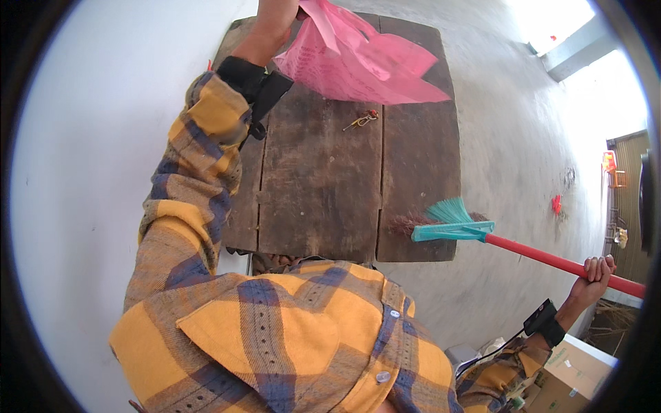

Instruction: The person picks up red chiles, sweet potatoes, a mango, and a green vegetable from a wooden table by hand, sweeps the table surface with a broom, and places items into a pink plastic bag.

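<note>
Up at the top edge of the view, my left hand [279, 18] is partly cut off and grips a thin pink plastic bag [356, 72]. The bag hangs spread over the far part of a dark wooden plank table [320, 180] and bears writing. My right hand [595, 279], out to the right, is closed around the red handle of a broom [537, 254]. Its teal plastic head [454, 231] has teal and dark reddish bristles and appears over the table's near right corner. A small bunch of keys with a clip [363, 121] lies on the table below the bag.
A white wall [88, 180] runs close along the left. Concrete floor [506, 170] stretches to the right, with a small red scrap [556, 205] on it. Cardboard boxes [573, 369] stand at the lower right, near my right forearm.
</note>
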`<state>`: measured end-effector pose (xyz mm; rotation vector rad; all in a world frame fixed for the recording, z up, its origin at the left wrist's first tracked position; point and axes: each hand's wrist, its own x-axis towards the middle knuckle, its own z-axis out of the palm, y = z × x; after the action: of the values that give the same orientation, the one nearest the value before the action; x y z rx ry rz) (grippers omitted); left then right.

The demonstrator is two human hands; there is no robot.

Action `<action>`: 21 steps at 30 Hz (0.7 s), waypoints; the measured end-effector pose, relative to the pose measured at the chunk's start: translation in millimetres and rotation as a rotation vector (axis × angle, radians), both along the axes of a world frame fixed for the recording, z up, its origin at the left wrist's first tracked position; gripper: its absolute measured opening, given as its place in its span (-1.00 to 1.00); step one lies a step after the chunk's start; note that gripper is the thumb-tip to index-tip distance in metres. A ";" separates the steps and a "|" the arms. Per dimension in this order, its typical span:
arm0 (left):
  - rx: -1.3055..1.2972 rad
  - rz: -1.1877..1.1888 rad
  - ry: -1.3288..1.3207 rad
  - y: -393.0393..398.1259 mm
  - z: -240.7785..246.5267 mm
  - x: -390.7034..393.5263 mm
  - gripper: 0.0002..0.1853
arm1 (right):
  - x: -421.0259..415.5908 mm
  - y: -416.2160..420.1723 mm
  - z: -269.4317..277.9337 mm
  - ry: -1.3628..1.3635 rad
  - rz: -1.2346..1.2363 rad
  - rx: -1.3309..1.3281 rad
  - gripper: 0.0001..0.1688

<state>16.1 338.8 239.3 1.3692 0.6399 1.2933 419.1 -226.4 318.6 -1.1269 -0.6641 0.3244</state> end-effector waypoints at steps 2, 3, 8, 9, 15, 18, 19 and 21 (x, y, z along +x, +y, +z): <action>0.059 0.066 0.044 37.3 -38.4 -4.5 -0.78 | -8.1 10.1 1.2 0.005 -0.032 -0.014 -0.90; 0.024 0.083 0.030 36.2 -39.1 1.7 -0.78 | -11.2 5.9 3.4 -0.004 -0.047 -0.015 -0.90; -0.061 0.120 0.158 52.5 -36.9 -0.5 -0.80 | -28.0 0.7 8.0 -0.016 0.001 0.000 -0.90; -0.067 0.106 0.162 58.0 -37.3 -0.6 -0.81 | -32.0 0.0 11.1 -0.016 0.009 0.013 -0.90; -0.273 -0.034 -0.061 78.3 -73.5 -39.2 -0.72 | -52.9 10.0 -3.2 -0.016 -0.039 -0.176 -0.88; -0.216 0.218 -0.115 67.9 -101.2 -49.3 -0.72 | -93.5 22.1 -34.0 -0.001 -0.089 -0.419 -0.83; -0.159 0.287 -0.126 64.8 -109.0 -56.4 -0.73 | -101.9 23.7 -39.7 -0.002 -0.083 -0.493 -0.81; -0.129 0.516 -0.021 44.6 -156.8 -64.1 -0.84 | -109.8 22.8 -41.2 0.048 -0.034 -0.578 -0.78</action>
<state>-47.9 383.3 82.5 1.1196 1.0907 1.6336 309.3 -203.5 277.5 -1.6717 -0.5192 0.5327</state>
